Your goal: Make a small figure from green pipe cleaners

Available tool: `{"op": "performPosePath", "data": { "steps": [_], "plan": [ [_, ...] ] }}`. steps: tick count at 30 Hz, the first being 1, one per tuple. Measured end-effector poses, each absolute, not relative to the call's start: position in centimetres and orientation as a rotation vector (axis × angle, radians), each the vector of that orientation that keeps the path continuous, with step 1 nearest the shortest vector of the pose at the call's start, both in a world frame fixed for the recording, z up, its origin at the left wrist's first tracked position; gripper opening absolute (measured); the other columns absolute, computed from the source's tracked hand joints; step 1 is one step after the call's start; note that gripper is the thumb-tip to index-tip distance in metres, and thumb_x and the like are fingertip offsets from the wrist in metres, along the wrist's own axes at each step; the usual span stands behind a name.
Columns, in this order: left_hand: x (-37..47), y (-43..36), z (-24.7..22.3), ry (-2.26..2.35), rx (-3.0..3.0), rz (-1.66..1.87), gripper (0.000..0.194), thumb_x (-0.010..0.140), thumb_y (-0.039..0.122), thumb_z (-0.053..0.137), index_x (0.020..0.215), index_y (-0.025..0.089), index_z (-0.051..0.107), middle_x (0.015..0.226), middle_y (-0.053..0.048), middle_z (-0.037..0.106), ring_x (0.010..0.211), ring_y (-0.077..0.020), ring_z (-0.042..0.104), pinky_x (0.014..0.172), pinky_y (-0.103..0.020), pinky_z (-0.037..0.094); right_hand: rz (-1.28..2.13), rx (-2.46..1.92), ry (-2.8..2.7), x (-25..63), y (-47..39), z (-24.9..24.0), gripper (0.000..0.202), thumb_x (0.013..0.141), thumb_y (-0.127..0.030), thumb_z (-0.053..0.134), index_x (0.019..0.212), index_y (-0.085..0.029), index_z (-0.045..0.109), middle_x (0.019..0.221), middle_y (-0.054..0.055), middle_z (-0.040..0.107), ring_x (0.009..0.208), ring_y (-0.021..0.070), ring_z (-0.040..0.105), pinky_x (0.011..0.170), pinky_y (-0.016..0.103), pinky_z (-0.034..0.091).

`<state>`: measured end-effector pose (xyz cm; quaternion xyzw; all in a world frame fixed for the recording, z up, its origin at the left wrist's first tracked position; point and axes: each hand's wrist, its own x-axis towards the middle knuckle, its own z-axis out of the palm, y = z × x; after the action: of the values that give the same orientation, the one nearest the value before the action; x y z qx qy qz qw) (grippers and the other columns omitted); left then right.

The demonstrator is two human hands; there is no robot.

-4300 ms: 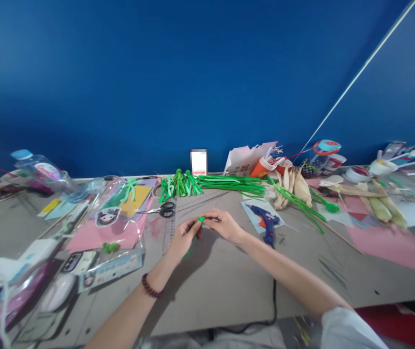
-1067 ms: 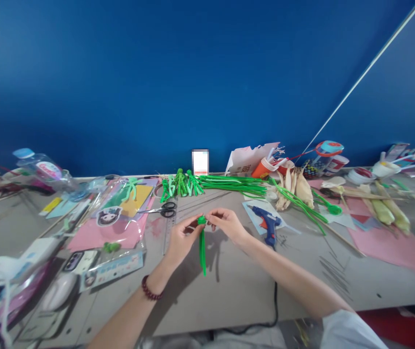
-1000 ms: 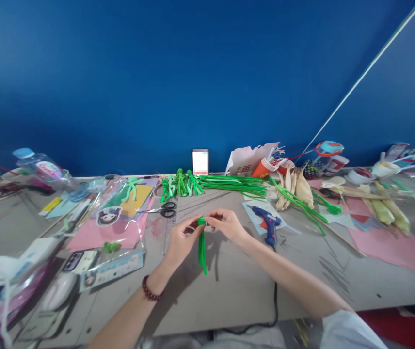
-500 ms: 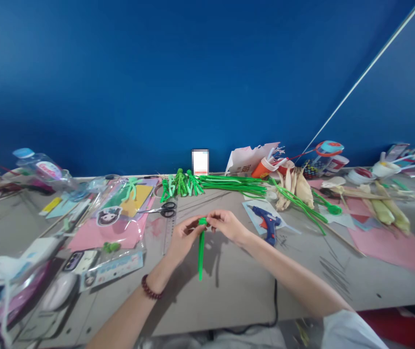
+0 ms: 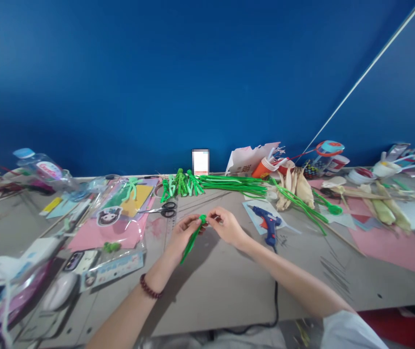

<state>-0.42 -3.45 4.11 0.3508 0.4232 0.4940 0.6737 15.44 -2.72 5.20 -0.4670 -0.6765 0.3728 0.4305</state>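
Green pipe cleaners (image 5: 190, 245) are gathered in a bundle with a knotted top, held above the table in front of me. My left hand (image 5: 184, 231) is closed round the bundle just under the knot, and the loose ends slant down to the left. Thumb and fingertips of my right hand (image 5: 226, 224) pinch at the knot from the right side. Beyond my hands lie several finished-looking green pipe-cleaner bunches (image 5: 180, 183) and a row of straight green pipe cleaners (image 5: 234, 184). Black-handled scissors (image 5: 167, 209) rest to the left of my hands.
A blue glue gun (image 5: 270, 224) lies on paper at the right, its black cord (image 5: 276, 300) running to the table's front edge. Dried husks (image 5: 304, 189) and paper cups (image 5: 263, 167) stand behind. On the left are a plastic bag of coloured paper (image 5: 98, 232), a mouse (image 5: 60, 291) and a bottle (image 5: 45, 169).
The hanging ends of the pipe-cleaner bundle have swung from straight down to slanting lower left. My left hand has turned slightly with it, while my right hand keeps pinching at the top.
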Motion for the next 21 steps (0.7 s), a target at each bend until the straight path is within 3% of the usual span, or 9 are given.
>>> {"op": "performPosePath", "data": {
  "steps": [6,21],
  "plan": [
    [-0.44,-3.51,4.38,0.959,0.776,1.084,0.032,0.056,0.030,0.080,0.079,0.012,0.067,0.065,-0.003,0.067,0.057,-0.0104,0.058,0.058,-0.021,0.045,0.731,-1.102,-1.837,15.44,-2.96,5.27,0.010,0.083,-0.019,0.049,0.075,-0.018,0.056,0.073,0.002,0.058,0.067,0.0132,0.054,0.060,0.023,0.043],
    [-0.55,-3.78,4.61,0.953,0.807,1.014,0.027,0.062,0.035,0.076,0.075,0.013,0.069,0.061,-0.002,0.063,0.052,-0.0095,0.052,0.053,-0.021,0.039,0.294,-0.965,-2.173,16.10,-2.87,5.27,0.015,0.088,-0.016,0.040,0.089,-0.020,0.055,0.088,0.008,0.061,0.085,0.0196,0.054,0.074,0.031,0.044]
  ]
}}
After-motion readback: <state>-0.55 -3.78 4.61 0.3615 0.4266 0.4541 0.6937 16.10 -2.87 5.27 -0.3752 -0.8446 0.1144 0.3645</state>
